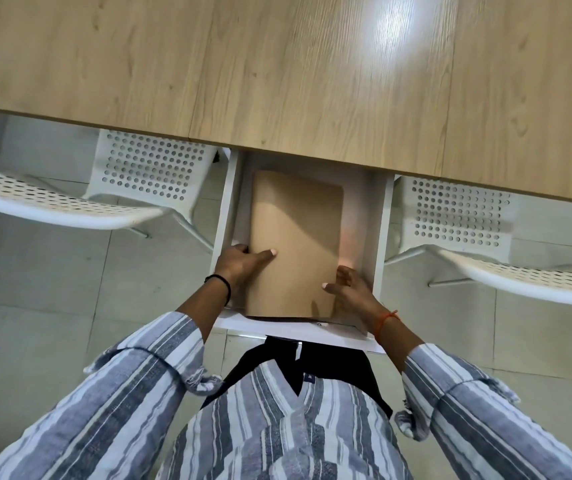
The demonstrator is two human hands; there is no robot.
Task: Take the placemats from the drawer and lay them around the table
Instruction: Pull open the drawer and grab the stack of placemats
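Head view: both hands — left hand (239, 263), right hand (348, 289) — are gripping the placemats (295, 237) by their side edges inside the open drawer (376, 230).

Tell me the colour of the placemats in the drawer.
Plain tan placemats, seen in the head view.

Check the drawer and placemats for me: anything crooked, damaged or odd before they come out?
Nothing stands out. The tan placemats lie flat and square in the open white drawer, with the left hand and right hand gripping their near corners. The table shows no spills or damage.
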